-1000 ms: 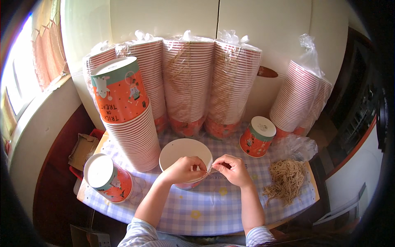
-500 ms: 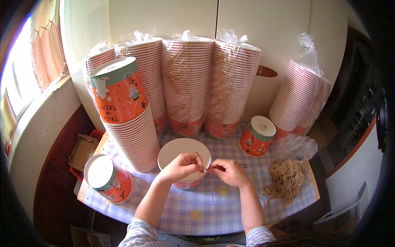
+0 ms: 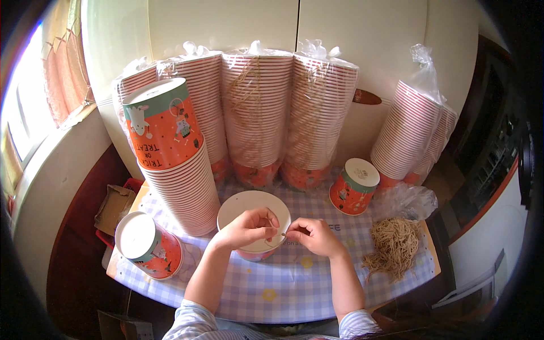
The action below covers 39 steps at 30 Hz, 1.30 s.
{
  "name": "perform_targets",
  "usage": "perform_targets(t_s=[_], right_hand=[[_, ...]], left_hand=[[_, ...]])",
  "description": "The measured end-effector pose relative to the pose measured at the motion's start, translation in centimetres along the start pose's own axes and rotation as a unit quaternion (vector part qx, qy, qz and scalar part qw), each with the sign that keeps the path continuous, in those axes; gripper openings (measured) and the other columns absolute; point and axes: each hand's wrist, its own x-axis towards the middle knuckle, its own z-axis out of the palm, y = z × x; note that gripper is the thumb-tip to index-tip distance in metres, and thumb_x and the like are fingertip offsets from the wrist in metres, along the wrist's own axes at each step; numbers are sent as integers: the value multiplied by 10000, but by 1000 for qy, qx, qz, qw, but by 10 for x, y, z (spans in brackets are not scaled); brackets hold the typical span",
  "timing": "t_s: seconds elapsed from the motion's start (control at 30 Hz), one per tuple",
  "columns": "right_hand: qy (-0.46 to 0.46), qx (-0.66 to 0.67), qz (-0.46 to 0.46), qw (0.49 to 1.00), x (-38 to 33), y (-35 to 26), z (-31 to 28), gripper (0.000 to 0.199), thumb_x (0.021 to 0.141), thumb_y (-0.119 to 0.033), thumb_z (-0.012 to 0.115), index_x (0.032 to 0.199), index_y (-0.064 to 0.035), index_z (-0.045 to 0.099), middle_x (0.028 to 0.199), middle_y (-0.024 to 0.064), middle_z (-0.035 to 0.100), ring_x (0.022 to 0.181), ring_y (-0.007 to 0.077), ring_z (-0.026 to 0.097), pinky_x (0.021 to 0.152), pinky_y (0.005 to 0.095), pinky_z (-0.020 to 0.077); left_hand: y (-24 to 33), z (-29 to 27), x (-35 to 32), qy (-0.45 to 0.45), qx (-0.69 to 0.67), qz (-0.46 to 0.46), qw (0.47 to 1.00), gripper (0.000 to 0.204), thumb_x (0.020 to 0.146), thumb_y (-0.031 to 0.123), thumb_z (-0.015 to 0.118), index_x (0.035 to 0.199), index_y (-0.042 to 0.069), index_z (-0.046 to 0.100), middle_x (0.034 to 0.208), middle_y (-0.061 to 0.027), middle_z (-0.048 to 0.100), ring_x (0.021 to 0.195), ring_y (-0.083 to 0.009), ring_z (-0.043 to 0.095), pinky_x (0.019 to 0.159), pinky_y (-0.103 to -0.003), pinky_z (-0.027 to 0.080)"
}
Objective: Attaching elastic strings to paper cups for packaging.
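strand (image 3: pixel 284 234): clamped in fingertips of right hand (image 3: pixel 317 236); couldn't tell for left hand (image 3: pixel 245 228); worked over tub (image 3: pixel 241 205); had twine (image 3: pixel 392 246) by tabletop (image 3: pixel 317 292) right edge, presumably for reach.

Past the fingers (image 3: pixel 305 228) stand tall, flat cream panels (image 3: pixel 368 34), with a thin dark line (image 3: pixel 298 25) running down between them. A brown oval (image 3: pixel 367 97) sits on the panels, past the fingers and to their right. Far left of the fingers is a window (image 3: pixel 27 96), so bright it looks white. A peach curtain (image 3: pixel 67 73) hangs next to it. Under the window, the wall (image 3: pixel 73 148) is pale. Below the fingers is a wooden table (image 3: pixel 430 258) with a blue and white checked cloth (image 3: pixel 232 294). Far right of the fingers, it is dark above a white panel (image 3: pixel 481 226).
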Motion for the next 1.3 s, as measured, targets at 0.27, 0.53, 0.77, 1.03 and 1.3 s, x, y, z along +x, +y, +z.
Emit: perform_targets(t_s=[0.27,0.53,0.77,1.03,1.3], right_hand=[[21,-10,-37,999,-1,2,0,110,814,-99,590,853,4,585,721,74,630,652,90,567,582,247,459],[36,-1,-37,999,-2,1,0,120,816,-97,589,863,13,590,719,73,630,643,90,560,573,246,457],[43,-5,-35,998,-2,1,0,123,818,-99,586,862,15,598,726,75,634,646,94,568,568,246,457],[44,-3,-32,999,-3,2,0,128,814,-95,586,865,21,599,735,89,636,646,105,578,570,250,460],[30,-11,-20,999,-2,5,0,131,806,-91,581,871,20,604,759,115,644,663,134,608,580,261,469]], left_hand=[[2,16,0,32,283,5,959,165,782,158,592,756,-5,584,633,-77,604,568,-131,568,513,-264,438],[-12,15,3,94,221,33,970,138,761,128,589,801,-2,612,620,-70,600,550,-107,558,513,-250,438],[-4,20,3,112,291,13,950,134,734,138,606,794,20,620,533,-32,528,478,-75,476,447,-244,379],[-4,24,5,136,279,26,950,132,726,129,619,805,22,619,548,-34,533,486,-75,477,457,-244,383],[-3,24,6,151,255,58,953,93,778,82,610,824,0,612,678,-15,591,609,-48,505,555,-212,434]])
